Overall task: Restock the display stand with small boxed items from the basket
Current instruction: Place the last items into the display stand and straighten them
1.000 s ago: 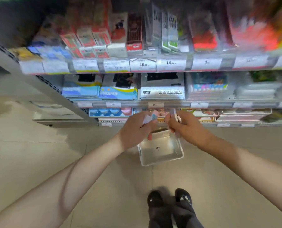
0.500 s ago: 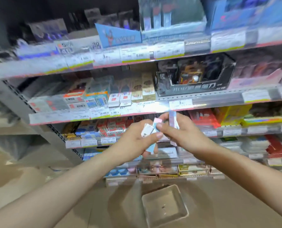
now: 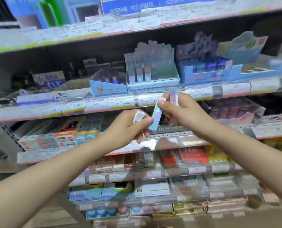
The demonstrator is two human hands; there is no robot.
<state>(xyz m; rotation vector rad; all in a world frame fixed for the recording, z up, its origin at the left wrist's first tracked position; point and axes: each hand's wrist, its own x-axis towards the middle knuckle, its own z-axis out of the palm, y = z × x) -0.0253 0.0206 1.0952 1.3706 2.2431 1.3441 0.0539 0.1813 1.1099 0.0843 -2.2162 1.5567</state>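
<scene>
Shop shelving (image 3: 137,102), stocked tiers, price-tagged edges. Left hand (image 3: 127,129) grips white box (image 3: 138,116). Right hand (image 3: 183,112) pinches blue box (image 3: 155,120) and pink box (image 3: 174,97).

Tiered shop shelving (image 3: 153,137) across the whole view, each edge faced with price labels (image 3: 97,104). At twelve o'clock, upright cardboard display stand (image 3: 151,69) on its shelf, with blue display boxes (image 3: 206,73) toward two o'clock. Lower tiers at six o'clock packed with blurred small cartons (image 3: 114,163).

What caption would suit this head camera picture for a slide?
Before stocked shop shelves, the left hand grips a white box while the right hand holds pastel boxes.
</scene>
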